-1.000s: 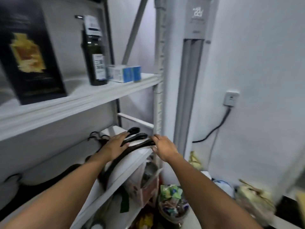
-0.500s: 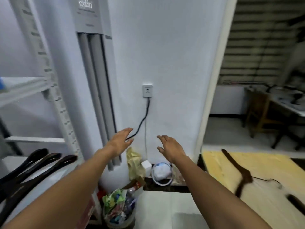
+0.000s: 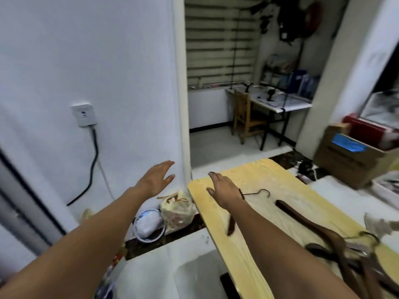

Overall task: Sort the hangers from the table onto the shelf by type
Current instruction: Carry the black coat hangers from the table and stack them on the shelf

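- Hangers [image 3: 319, 228] lie tangled at the bench's [image 3: 248, 175] near right edge, partly cut off. Lifting one could drag others off, and their types are hard to tell.
- A lone hanger [image 3: 230, 226] lies mostly hidden under the right forearm.
- The right hand [image 3: 222, 186] and left hand [image 3: 156, 179] hover empty, fingers spread. The shelf is out of view.

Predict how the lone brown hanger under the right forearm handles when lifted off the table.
The lone brown hanger looks like solid wood, so probably stiff and fairly light. Its thin wire hook could swivel or snag. It lies flat on the smooth table, apart from the pile, so it should slide rather than roll.
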Demonstrator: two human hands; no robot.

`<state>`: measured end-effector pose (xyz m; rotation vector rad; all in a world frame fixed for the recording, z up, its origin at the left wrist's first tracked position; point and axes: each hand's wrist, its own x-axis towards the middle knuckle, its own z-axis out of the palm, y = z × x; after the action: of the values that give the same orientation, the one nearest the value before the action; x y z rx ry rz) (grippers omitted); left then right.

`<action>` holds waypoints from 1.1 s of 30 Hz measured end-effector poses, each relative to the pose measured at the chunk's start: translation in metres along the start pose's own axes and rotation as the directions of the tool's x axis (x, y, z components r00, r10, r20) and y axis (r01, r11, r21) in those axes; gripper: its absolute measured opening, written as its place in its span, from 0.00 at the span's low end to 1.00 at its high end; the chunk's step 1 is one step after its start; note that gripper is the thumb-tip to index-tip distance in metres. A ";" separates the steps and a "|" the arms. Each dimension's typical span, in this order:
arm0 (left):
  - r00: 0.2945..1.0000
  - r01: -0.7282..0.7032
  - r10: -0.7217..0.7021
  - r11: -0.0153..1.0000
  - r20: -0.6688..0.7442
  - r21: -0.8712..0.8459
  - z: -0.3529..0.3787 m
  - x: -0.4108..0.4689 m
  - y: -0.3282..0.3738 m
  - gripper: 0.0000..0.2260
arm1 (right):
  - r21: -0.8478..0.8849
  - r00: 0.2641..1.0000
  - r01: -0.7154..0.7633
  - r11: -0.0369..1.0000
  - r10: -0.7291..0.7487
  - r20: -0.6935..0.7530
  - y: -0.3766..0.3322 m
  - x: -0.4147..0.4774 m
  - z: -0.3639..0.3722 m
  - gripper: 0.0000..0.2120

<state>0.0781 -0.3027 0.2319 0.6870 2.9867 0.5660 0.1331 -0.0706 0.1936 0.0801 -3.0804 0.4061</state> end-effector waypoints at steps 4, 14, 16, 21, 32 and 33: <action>0.994 -0.092 0.094 0.995 0.058 -0.025 0.033 0.047 0.051 0.24 | -0.001 0.989 -0.148 0.989 0.148 -0.018 0.063 -0.010 -0.005 0.27; 0.927 -0.323 0.329 0.944 0.182 -0.064 0.114 0.124 0.173 0.22 | 0.030 0.897 -0.440 0.897 0.441 -0.015 0.192 -0.056 -0.016 0.27; 0.903 -0.363 0.370 0.929 0.218 -0.072 0.130 0.133 0.192 0.22 | 0.050 0.869 -0.492 0.869 0.494 -0.024 0.210 -0.066 -0.018 0.28; 0.850 -0.437 0.440 0.896 0.288 -0.079 0.159 0.157 0.233 0.23 | 0.034 0.810 -0.583 0.812 0.584 -0.047 0.245 -0.096 -0.021 0.27; 0.664 -0.587 0.611 0.783 0.432 -0.206 0.208 0.171 0.329 0.24 | 0.037 0.619 -0.781 0.624 0.780 -0.088 0.289 -0.158 -0.032 0.27; 0.647 -0.597 0.623 0.773 0.440 -0.216 0.213 0.171 0.335 0.24 | 0.043 0.604 -0.792 0.609 0.792 -0.091 0.292 -0.163 -0.032 0.27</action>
<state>0.0858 0.1231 0.1613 1.5885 2.2041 0.3869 0.2807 0.2274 0.1427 -1.3184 -2.8086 0.3907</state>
